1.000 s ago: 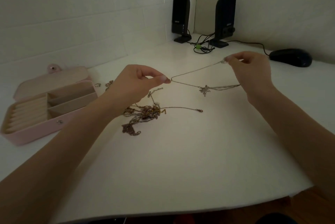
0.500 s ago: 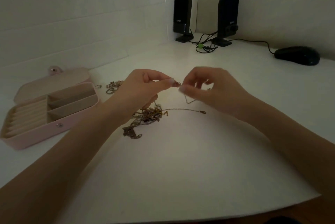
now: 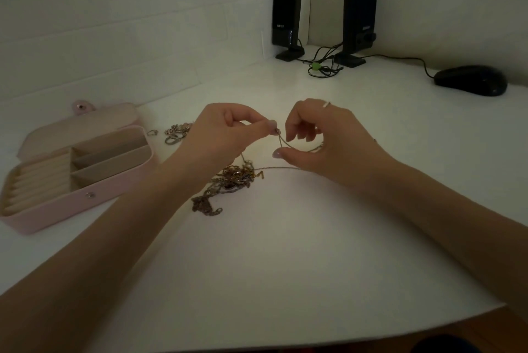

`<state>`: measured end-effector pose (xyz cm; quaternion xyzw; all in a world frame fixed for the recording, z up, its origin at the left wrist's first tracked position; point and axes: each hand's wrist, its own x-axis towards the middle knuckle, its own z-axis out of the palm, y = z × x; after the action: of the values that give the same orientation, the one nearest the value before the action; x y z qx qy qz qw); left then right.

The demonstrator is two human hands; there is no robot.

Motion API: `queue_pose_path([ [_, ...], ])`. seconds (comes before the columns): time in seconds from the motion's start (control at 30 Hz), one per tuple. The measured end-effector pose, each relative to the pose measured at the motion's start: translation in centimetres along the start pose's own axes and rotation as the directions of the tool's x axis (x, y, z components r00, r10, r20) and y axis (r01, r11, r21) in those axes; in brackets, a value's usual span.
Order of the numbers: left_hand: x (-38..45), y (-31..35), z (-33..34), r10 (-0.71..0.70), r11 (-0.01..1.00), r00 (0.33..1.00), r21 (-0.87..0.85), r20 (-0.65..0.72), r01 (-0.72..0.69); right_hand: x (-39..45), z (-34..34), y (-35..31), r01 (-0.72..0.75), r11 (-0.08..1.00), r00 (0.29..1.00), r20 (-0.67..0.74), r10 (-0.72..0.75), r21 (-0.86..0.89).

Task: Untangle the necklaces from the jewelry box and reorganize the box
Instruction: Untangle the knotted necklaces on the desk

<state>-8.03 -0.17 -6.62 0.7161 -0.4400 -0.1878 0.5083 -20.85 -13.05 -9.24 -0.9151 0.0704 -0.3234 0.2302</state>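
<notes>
Both hands have drawn close above the surface (image 3: 285, 252), left hand (image 3: 228, 135) and right hand (image 3: 323, 138) each pinching one freed chain (image 3: 281, 142) over the tangled necklaces (image 3: 231, 181); next, probably, it needs coiling into the open box (image 3: 85, 195).

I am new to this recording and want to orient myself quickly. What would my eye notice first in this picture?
First, the two hands, left hand and right hand, meet above the white table, both pinching one thin metal chain. Just below them lies a tangled heap of gold and silver necklaces. At the left sits an open pale pink jewelry box, its compartments apparently empty.
</notes>
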Motion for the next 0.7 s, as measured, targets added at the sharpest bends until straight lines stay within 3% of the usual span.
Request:
queue_pose_path([
  [0.2, 0.08, -0.15, 0.01, 0.002, 1.0, 1.0, 0.002, -0.013, -0.002, 0.14, 0.22, 0.03, -0.011, 0.998, 1.0, -0.002, 0.011, 0.062],
  [0.47, -0.01, -0.17, -0.17, 0.034, 0.998, 0.999, 0.05, 0.004, -0.034, 0.23, -0.5, -0.04, -0.094, 0.949, 0.991, -0.06, 0.117, 0.302],
  [0.7, -0.18, -0.01, -0.08, 0.033, 0.998, 0.999, 0.054, 0.036, -0.035, 0.33, -0.55, 0.08, -0.14, 0.93, 0.981, -0.078, 0.176, 0.339],
])
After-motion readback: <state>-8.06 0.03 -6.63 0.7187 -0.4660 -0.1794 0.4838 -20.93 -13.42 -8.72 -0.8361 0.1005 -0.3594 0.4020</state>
